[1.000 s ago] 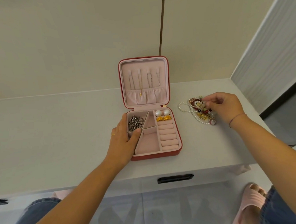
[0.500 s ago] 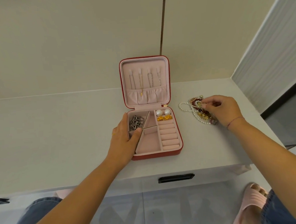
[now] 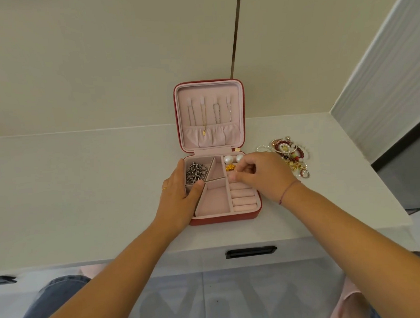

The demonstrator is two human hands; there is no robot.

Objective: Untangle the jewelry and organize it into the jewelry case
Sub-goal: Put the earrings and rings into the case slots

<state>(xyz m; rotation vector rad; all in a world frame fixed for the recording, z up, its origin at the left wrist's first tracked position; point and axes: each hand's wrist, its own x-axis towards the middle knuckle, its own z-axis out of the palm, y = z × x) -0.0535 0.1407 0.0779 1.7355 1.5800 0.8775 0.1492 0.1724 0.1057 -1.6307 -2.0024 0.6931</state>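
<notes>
White countertop (image 3: 84,189) against cream wall panels, with a black drawer handle (image 3: 251,252) below. Red jewelry case (image 3: 226,217), pink plush lining, stands open at centre. Left hand (image 3: 179,197) lies flat along its left wall. Right hand (image 3: 261,175) curls over the ring rolls; contents cannot be told. Tangled jewelry (image 3: 289,154) is heaped to the case's right.

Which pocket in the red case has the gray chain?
The far-left pocket, by the left hand, holds the gray chain. The middle pocket and near pocket are bare pink; the far-right pocket has pearls.
</notes>
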